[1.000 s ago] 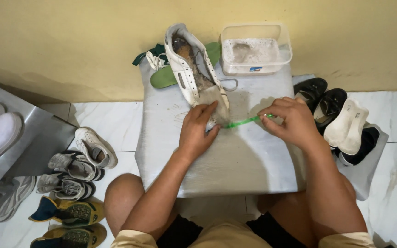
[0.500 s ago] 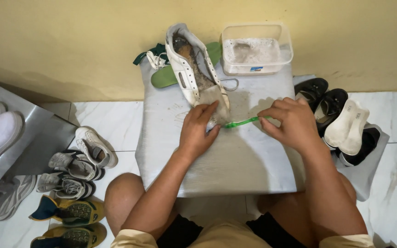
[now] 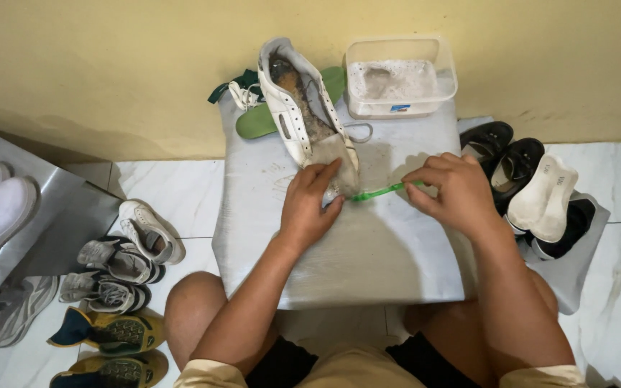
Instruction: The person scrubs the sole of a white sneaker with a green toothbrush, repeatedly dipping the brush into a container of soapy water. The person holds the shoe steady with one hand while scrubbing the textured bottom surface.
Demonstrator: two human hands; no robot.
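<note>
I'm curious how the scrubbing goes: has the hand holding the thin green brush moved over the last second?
Yes, slightly. The right hand with the thin green brush has edged left, toward the worn white leather shoe, judged against the clear plastic tub.

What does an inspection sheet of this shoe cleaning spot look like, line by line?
Surface: low table with a grey cover, smudged near the shoe.
Job's things: dirty white shoe; green toothbrush at its toe; plastic tub of soapy water.
Clutter: green insole behind the shoe.
Grips: left hand pins the toe; right hand holds the toothbrush.
Cables: nothing seen.
Surroundings: sneakers on the floor at left, black shoes at right, yellow wall.
</note>
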